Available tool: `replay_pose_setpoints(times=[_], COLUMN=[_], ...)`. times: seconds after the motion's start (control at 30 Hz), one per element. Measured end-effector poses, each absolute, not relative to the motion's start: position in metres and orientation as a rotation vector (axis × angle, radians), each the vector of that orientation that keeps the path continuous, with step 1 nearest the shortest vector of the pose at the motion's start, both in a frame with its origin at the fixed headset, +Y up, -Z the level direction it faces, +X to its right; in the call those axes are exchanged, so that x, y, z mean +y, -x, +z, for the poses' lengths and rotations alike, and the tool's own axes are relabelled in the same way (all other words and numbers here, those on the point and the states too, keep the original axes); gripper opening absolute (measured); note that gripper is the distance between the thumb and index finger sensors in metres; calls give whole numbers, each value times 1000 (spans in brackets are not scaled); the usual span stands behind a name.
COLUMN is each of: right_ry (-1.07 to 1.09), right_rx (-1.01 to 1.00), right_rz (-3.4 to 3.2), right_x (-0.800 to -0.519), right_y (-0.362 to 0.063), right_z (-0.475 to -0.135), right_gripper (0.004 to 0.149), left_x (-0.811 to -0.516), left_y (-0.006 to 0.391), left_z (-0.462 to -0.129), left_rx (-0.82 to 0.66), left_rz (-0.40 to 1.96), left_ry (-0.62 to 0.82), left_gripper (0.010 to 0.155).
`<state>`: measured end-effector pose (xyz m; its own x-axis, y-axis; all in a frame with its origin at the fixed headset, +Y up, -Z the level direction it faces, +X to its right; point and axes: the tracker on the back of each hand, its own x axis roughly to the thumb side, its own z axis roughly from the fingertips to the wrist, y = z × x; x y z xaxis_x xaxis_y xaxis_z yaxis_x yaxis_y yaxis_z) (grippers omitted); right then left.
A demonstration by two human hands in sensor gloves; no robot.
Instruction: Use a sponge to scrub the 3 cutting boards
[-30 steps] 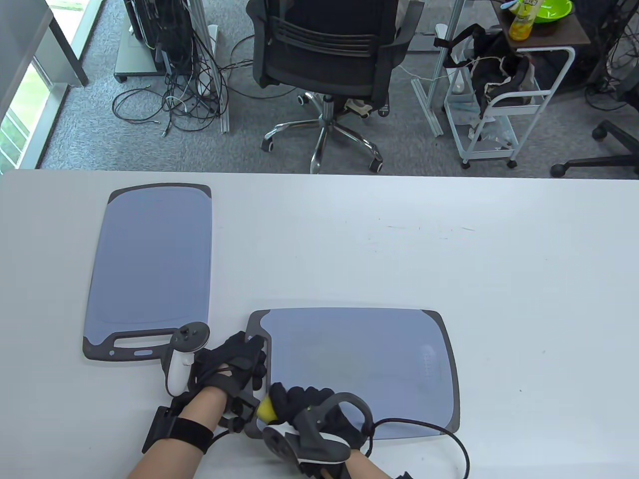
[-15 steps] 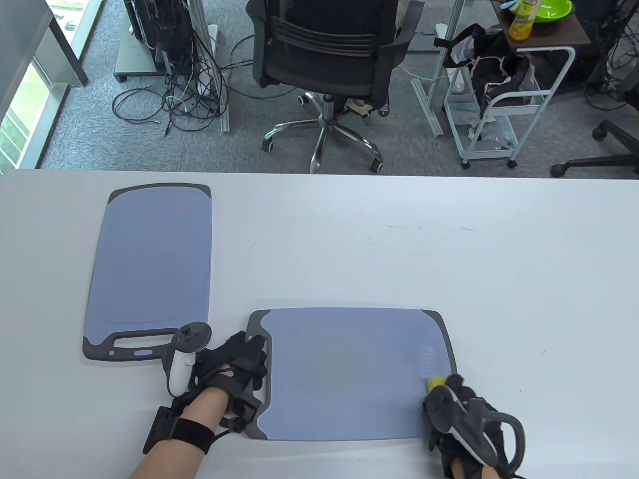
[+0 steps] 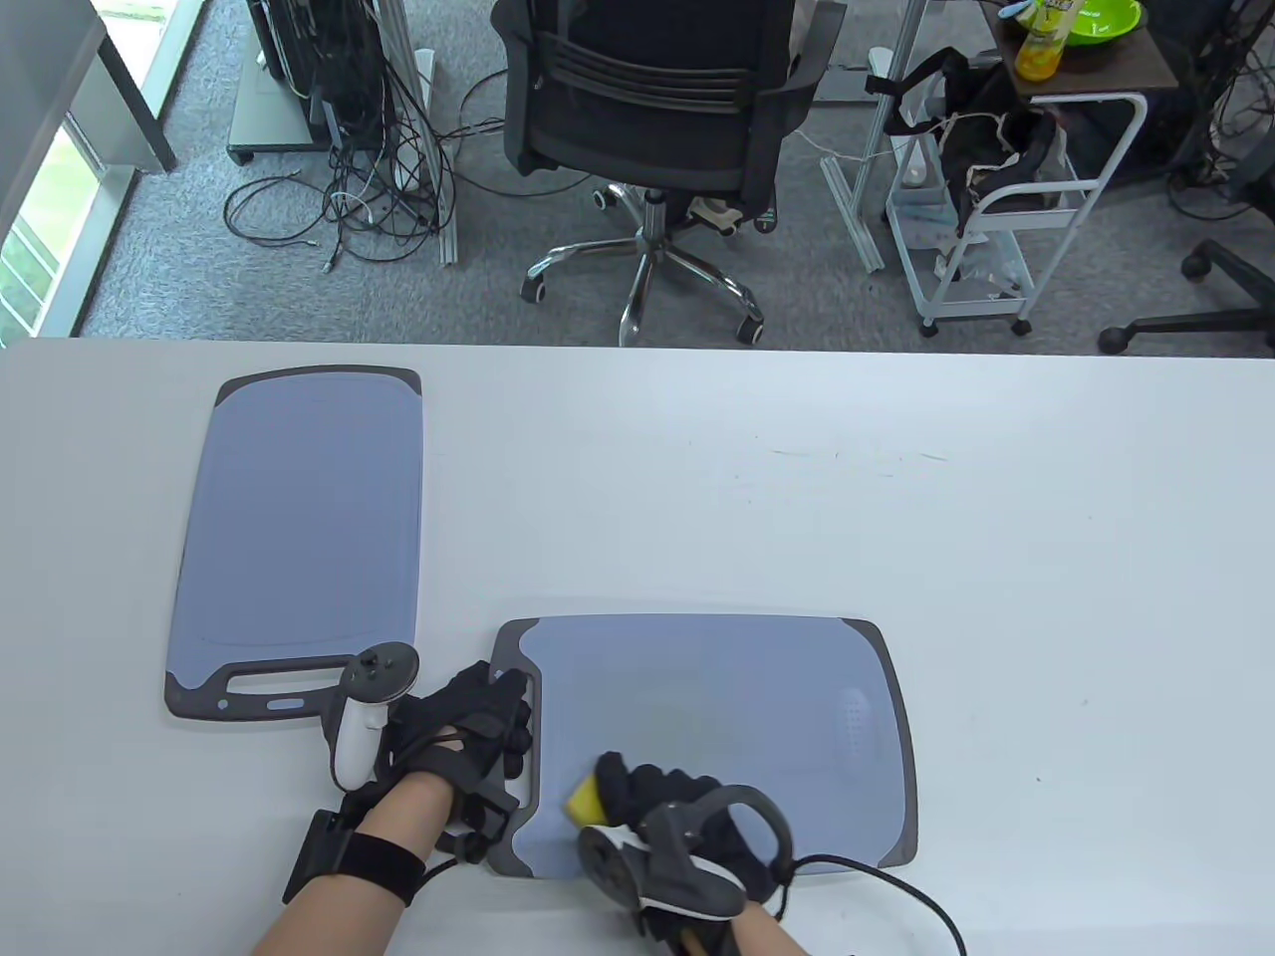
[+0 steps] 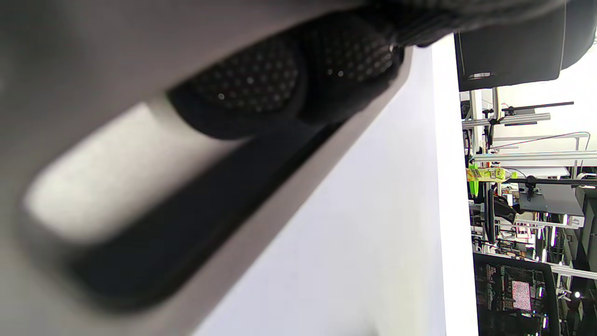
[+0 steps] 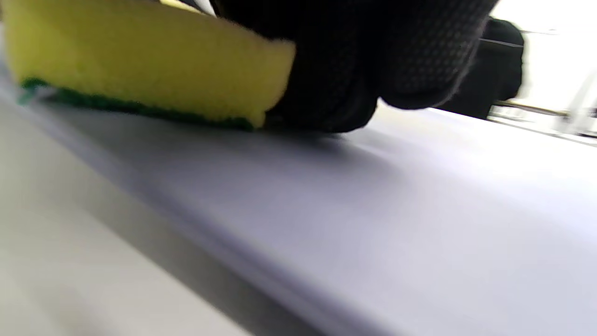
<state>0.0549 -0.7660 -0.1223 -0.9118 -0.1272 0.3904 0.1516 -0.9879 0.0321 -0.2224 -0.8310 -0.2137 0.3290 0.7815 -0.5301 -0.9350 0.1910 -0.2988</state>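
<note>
Yellow sponge, green scrubbing face down, is being gripped by the right hand and pressed onto the near-left part of the closer blue cutting board. Left hand is lying with fingers flat over that board's grey handle end, pinning it. Farther left, a second blue cutting board is lying untouched on the white table.

spongy yellow sponge, smooth plastic board

Two blue-grey cutting boards flat on white table: upright board near left edge, sideways board at front edge. Yellow sponge, green scrub side down, on sideways board's front-left corner.
</note>
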Motion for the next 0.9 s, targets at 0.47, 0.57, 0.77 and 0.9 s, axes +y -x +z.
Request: replay_pose_setpoints(times=[0.47,0.57,0.77,0.9], right_ry=[176,449,960,963], right_rx=[-174,-92,-34,61], right_rz=[-2933,-3028,-2928,-2807], right_x=[-772,-769,-762,-763], right_y=[-181,-99,38,41], right_z=[-123,-122,-108,-106], right_gripper=[74,75,77,77], left_x=[-832,-833,-833,-834], left_y=[223,223,225,227], left_z=[-213,-213,-213,-213], left_rx=[295,296,312,330], left_rz=[1234,1233,1258,1277], left_ry=[625,623,627,628], left_gripper=[55,55,54,54])
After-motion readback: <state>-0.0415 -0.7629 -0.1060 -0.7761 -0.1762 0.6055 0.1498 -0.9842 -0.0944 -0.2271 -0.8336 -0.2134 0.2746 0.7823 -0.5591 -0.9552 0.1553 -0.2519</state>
